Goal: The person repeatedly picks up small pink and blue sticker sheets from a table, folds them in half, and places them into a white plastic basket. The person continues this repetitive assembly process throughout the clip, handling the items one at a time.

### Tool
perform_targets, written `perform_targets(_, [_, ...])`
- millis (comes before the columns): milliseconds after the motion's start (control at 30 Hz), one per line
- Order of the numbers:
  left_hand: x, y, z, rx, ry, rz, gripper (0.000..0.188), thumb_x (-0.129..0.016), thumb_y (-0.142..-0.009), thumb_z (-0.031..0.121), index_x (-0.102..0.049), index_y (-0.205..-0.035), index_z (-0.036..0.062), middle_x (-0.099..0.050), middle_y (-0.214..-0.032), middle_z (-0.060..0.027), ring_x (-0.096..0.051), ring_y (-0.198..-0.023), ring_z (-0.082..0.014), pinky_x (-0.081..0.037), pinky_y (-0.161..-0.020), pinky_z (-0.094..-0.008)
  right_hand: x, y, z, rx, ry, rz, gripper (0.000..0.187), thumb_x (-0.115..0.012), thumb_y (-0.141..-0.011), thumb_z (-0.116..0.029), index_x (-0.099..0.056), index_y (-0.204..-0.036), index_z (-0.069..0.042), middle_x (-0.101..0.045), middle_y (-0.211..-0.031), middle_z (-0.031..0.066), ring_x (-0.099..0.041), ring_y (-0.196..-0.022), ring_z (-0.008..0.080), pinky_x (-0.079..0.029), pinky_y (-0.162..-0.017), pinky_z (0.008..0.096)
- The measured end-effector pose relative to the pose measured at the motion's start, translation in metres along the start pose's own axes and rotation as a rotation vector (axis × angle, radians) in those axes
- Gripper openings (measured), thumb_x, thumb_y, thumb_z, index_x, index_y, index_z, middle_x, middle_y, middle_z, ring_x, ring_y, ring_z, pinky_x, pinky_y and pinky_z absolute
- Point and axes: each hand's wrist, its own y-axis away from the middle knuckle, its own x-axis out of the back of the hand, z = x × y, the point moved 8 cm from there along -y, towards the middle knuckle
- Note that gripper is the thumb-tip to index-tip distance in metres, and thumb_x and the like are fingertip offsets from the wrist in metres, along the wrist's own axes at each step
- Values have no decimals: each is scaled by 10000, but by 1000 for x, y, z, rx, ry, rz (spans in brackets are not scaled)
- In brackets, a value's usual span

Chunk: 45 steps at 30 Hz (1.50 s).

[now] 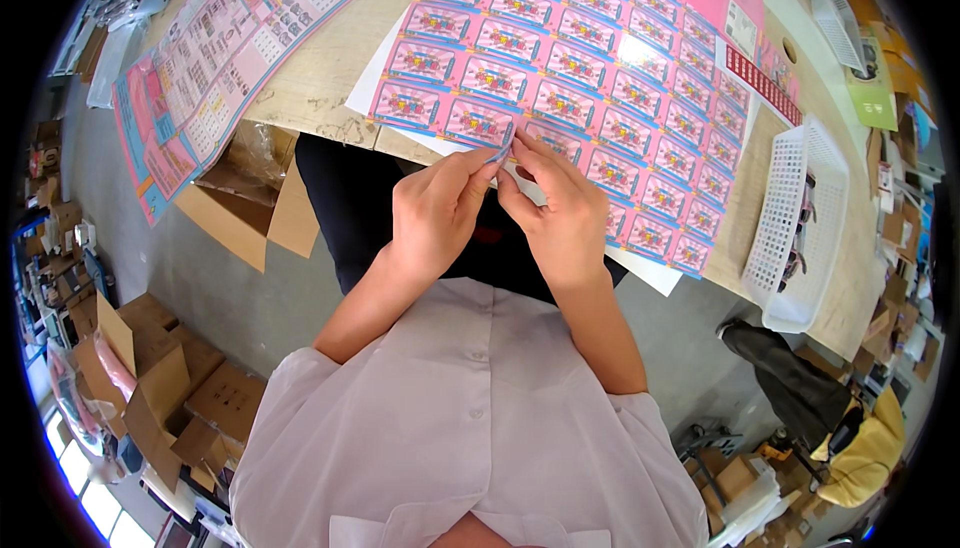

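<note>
A large pink printed sheet (560, 63) with rows of repeated small card-like pictures lies over the table's near edge. At its near edge my left hand (432, 203) is closed, thumb and forefinger pinching a small bit of the sheet's rim that looks lifted or bent. Right beside it my right hand (562, 210) is closed too, its fingertips meeting the left ones at the same spot. The fingers partly hide what they pinch. A white sheet (660, 278) shows from beneath the pink one.
Another printed sheet (235, 53) hangs off the table's left side above an open cardboard box (235, 228). At the right stand a white plastic basket (835, 203) with dark tools and a red-and-white strip (760, 86). A person (800, 378) is at the lower right.
</note>
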Motion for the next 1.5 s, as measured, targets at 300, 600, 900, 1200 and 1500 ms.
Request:
perform_targets(300, [-4,3,10,-59,38,14,121,-767,-992,-8,-769,-1107,-44,-800,-905,-144,-757,-702,-188,-581,-628,-290,3,8,-9,-16,45,122,227,-846,-850,-63,-747,-1050,-20,-810,-1155,127,-801,-863,294,-649,-676,364])
perform_targets(600, [16,-1,1,216,-3,-27,115,-738,-1038,41,-758,-1091,-59,-743,-796,-67,-714,-729,-83,-568,-643,-266,21,-1,-6,-41,-112,173,186,-784,-837,52,-677,-974,-15,-743,-911,108,-770,-780,251,-621,-621,312])
perform_targets(900, [9,2,-27,503,620,-98,266,-608,-1139,136,-668,-1235,-104,-749,-1001,-86,-722,-847,-115,-625,-754,-276,8,-2,29,-518,-790,-134,59,-562,-1044,-1,-597,-1039,46,-724,-857,117,-752,-717,172,-630,-628,292])
perform_targets(1200, [14,6,-38,599,658,-65,291,-578,-1147,149,-643,-1259,-113,-748,-998,-107,-737,-852,-149,-678,-738,-339,0,5,42,-467,-687,-148,133,-653,-1026,1,-531,-1080,7,-738,-958,144,-748,-781,173,-612,-636,293])
perform_targets(1500, [-8,16,-43,621,917,-171,416,-648,-1100,220,-573,-1395,-64,-749,-1171,-173,-770,-1024,-253,-670,-841,-410,-1,14,45,-588,-1051,-89,440,-791,-933,57,-578,-1306,-40,-753,-1068,101,-727,-857,122,-602,-692,268])
